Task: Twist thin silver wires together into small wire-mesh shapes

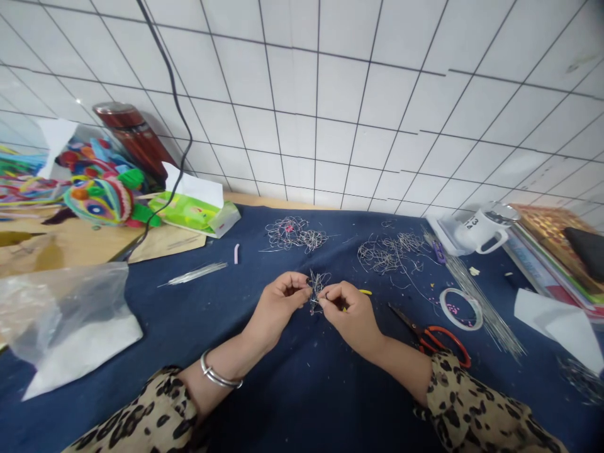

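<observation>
Between my hands is a small tangle of thin silvery wire (319,281), standing up a little above the dark blue cloth. My left hand (285,301) pinches its left side with thumb and forefinger. From the other side, my right hand (350,309) pinches wire near the bottom of the tangle. A yellow piece (365,292) shows partly behind my right hand; its kind is hidden. Two more heaps of loose wire lie farther back, one wire heap (295,234) with a pink bit on it and another wire heap (389,253) to the right.
Orange-handled scissors (443,343), a white ring dish (461,309) with pink beads, and a bundle of straight wires (486,308) lie right. A white mug (486,229) stands behind. At left are a plastic bag (80,333), thin needle-like wires (195,274) and a tissue pack (198,214).
</observation>
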{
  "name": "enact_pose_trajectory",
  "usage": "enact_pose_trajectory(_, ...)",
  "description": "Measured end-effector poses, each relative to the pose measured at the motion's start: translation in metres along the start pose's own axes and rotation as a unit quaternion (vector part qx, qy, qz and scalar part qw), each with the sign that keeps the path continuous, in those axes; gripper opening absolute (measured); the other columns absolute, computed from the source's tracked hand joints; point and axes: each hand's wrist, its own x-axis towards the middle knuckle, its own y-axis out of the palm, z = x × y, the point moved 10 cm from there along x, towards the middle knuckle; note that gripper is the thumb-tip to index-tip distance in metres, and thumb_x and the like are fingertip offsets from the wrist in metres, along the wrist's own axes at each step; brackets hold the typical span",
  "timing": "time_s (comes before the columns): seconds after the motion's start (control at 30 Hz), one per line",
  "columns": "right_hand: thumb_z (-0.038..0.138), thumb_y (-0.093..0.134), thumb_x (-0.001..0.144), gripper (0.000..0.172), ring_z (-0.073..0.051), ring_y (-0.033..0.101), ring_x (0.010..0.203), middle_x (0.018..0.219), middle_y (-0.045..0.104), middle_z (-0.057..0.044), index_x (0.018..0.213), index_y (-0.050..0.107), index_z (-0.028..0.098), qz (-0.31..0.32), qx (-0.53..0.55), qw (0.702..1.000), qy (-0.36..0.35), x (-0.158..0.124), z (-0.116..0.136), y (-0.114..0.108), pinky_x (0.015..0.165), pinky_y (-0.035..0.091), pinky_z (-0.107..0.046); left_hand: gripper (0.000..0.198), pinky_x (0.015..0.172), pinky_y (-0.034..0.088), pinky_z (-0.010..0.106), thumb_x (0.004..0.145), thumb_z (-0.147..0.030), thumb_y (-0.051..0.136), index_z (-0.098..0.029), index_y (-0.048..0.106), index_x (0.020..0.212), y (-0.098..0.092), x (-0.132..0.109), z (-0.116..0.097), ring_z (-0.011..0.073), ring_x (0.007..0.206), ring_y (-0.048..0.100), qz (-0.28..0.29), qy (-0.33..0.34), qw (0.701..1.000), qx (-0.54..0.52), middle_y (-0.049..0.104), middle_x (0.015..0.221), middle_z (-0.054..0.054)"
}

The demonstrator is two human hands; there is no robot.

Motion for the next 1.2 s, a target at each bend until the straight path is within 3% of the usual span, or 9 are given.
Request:
enact_pose_trajectory(0.23, 0.027, 0.064, 0.071, 0.017, -0.011, 0.053, 0.064, 0.076, 0.062, 0.000, 0.066, 0.051, 0.018, 0.023, 0.151, 0.980, 0.131, 0.006, -0.030, -0.002, 0.062, 0.043, -0.025, 0.018, 0.059, 0.041, 0.021, 0.072, -0.021, 0.063, -0.017, 0.061, 0.089, 0.002, 0.002, -0.002, 0.0099, 0.066, 0.052, 0.019, -0.007, 1.000, 0.010, 0.060, 0.077, 0.000)
enact_pose_trajectory(0.47, 0.028, 0.068, 0.069, 0.017, -0.009, 0.050, 0.060, 0.069, 0.061, 0.001, 0.067, 0.055, 0.017, -0.004, 0.192, 0.966, 0.175, 0.008, -0.041, -0.011, 0.060, 0.041, -0.024, 0.028, 0.077, 0.045, 0.026, 0.076, -0.020, 0.061, -0.019, 0.055, 0.103, 0.004, 0.000, -0.008, 0.0128, 0.083, 0.056, 0.036, 0.040, 0.995, 0.080, 0.061, 0.092, 0.003)
enact_pose_trajectory(0.6, 0.028, 0.068, 0.069, 0.016, -0.009, 0.052, 0.060, 0.069, 0.062, 0.001, 0.067, 0.056, 0.017, -0.010, 0.223, 0.957, 0.183, 0.009, -0.044, -0.012, 0.057, 0.041, -0.023, 0.040, 0.078, 0.047, 0.030, 0.074, -0.019, 0.062, -0.020, 0.049, 0.112, 0.013, -0.006, -0.013, 0.0137, 0.082, 0.058, 0.056, 0.079, 0.985, 0.143, 0.058, 0.097, 0.004)
enact_pose_trajectory(0.8, 0.031, 0.069, 0.070, 0.019, -0.011, 0.056, 0.064, 0.071, 0.063, 0.000, 0.070, 0.056, 0.017, -0.017, 0.256, 0.948, 0.188, 0.009, -0.050, -0.013, 0.056, 0.042, -0.022, 0.061, 0.081, 0.046, 0.034, 0.068, -0.014, 0.065, -0.023, 0.040, 0.123, 0.019, -0.014, -0.023, 0.0167, 0.087, 0.059, 0.033, 0.159, 0.961, 0.222, 0.054, 0.104, 0.005)
enact_pose_trajectory(0.9, 0.030, 0.070, 0.070, 0.020, -0.011, 0.057, 0.066, 0.070, 0.063, -0.001, 0.070, 0.056, 0.017, -0.012, 0.278, 0.940, 0.197, 0.008, -0.052, -0.011, 0.056, 0.042, -0.022, 0.057, 0.081, 0.046, 0.034, 0.068, -0.013, 0.064, -0.022, 0.042, 0.120, 0.021, -0.017, -0.026, 0.0174, 0.087, 0.058, 0.022, 0.186, 0.945, 0.269, 0.055, 0.101, 0.005)
enact_pose_trajectory(1.0, 0.030, 0.071, 0.069, 0.021, -0.011, 0.058, 0.066, 0.069, 0.063, 0.000, 0.070, 0.055, 0.017, -0.009, 0.304, 0.929, 0.210, 0.007, -0.054, -0.008, 0.055, 0.042, -0.021, 0.041, 0.078, 0.045, 0.034, 0.068, -0.013, 0.063, -0.021, 0.050, 0.106, 0.023, -0.019, -0.032, 0.0185, 0.084, 0.056, 0.016, 0.211, 0.929, 0.304, 0.056, 0.092, 0.004)
enact_pose_trajectory(1.1, 0.029, 0.072, 0.068, 0.021, -0.011, 0.058, 0.066, 0.069, 0.063, 0.000, 0.070, 0.055, 0.017, -0.006, 0.320, 0.922, 0.218, 0.005, -0.054, -0.005, 0.054, 0.042, -0.020, 0.022, 0.077, 0.045, 0.033, 0.069, -0.012, 0.060, -0.021, 0.053, 0.088, 0.030, -0.022, -0.038, 0.0199, 0.085, 0.054, 0.035, 0.245, 0.907, 0.340, 0.055, 0.089, 0.004)
enact_pose_trajectory(1.2, 0.029, 0.072, 0.068, 0.021, -0.011, 0.059, 0.067, 0.070, 0.063, 0.000, 0.070, 0.055, 0.016, -0.003, 0.322, 0.921, 0.218, 0.005, -0.053, -0.004, 0.055, 0.043, -0.021, 0.016, 0.080, 0.044, 0.034, 0.071, -0.011, 0.057, -0.021, 0.052, 0.082, 0.036, -0.024, -0.040, 0.0209, 0.089, 0.054, 0.059, 0.265, 0.891, 0.364, 0.055, 0.090, 0.005)
